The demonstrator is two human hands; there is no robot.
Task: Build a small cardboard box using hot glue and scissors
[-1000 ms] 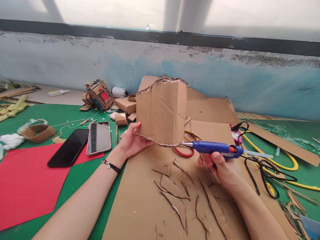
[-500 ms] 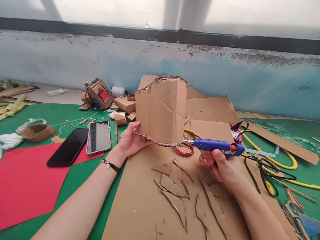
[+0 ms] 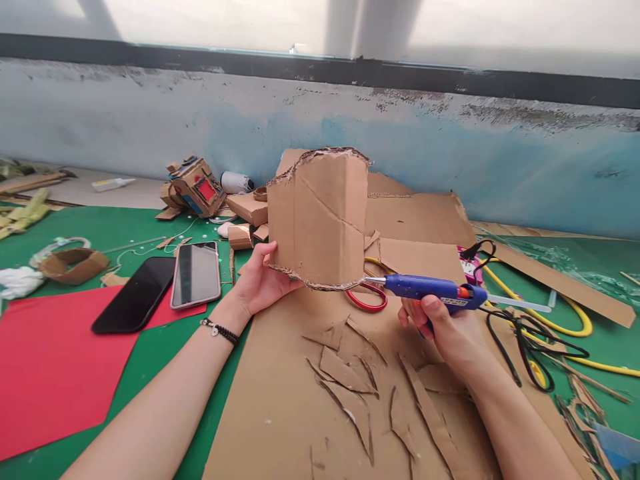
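Note:
My left hand (image 3: pixel 260 280) grips the lower left edge of a curved cardboard piece (image 3: pixel 320 220), holding it upright above the table. Whitish glue shows along the piece's ragged top edge. In my right hand (image 3: pixel 445 327) is a blue glue gun (image 3: pixel 425 287), fingers wrapped round its handle. Its metal nozzle meets or nearly meets the lower right corner of the cardboard piece; I cannot tell if they touch. A clear glue stick (image 3: pixel 520 304) juts from the back of the gun. Red-handled scissors (image 3: pixel 367 301) lie behind the nozzle, partly hidden.
Torn cardboard scraps (image 3: pixel 350 373) lie on a large cardboard sheet (image 3: pixel 270 407). Two phones (image 3: pixel 196 275) rest at left by red paper (image 3: pixel 55 367). A black cord (image 3: pixel 525 340) and yellow cable (image 3: pixel 580 320) tangle at right. A small cardboard model (image 3: pixel 197 187) stands near the wall.
The cardboard piece has shifted slightly left and tilted a little. The glue gun's nozzle has moved slightly left and up with it, staying at the lower right corner.

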